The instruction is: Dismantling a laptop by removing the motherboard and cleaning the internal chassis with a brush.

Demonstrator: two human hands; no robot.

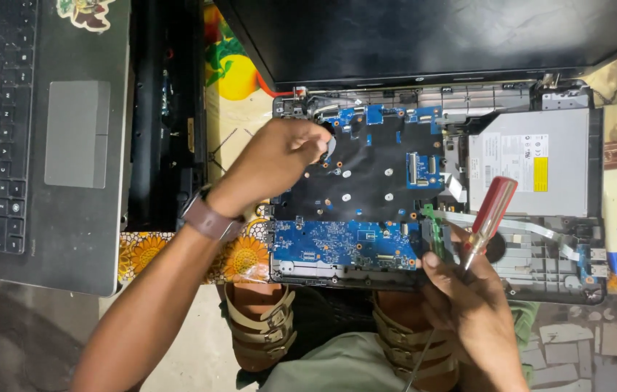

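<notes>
Sandals (265, 319) with brown straps are on my feet at the bottom of the view, and just above them lies the opened laptop base (540, 279) on the flowered desk (243, 258) cover. My right hand (468, 297) sits at the lower edge of this base; its fingers (442, 272) are closed around the metal shaft of a screwdriver (488, 214), whose red transparent handle points up and away from me. My left hand (279, 160) reaches over the upper left part of the motherboard (355, 196), with its fingertips pinched together near a small round part by the fan area; I cannot tell if they really grip something there. I judge this board to be light and thin but stiff, and quite fragile: the blue areas are full of small components and connectors, and the middle is covered by a black sheet with screw holes. It will not bend much without damage, so I think it is best held by its bare edges and corners, never by the connectors. A flat white ribbon cable (519, 225) runs across the right part, soft and easy to tear. The silver optical drive (526, 163) beside the board looks heavier and solid. Another laptop (40, 138), closed up with its keyboard showing, rests on the far left, well apart.
</notes>
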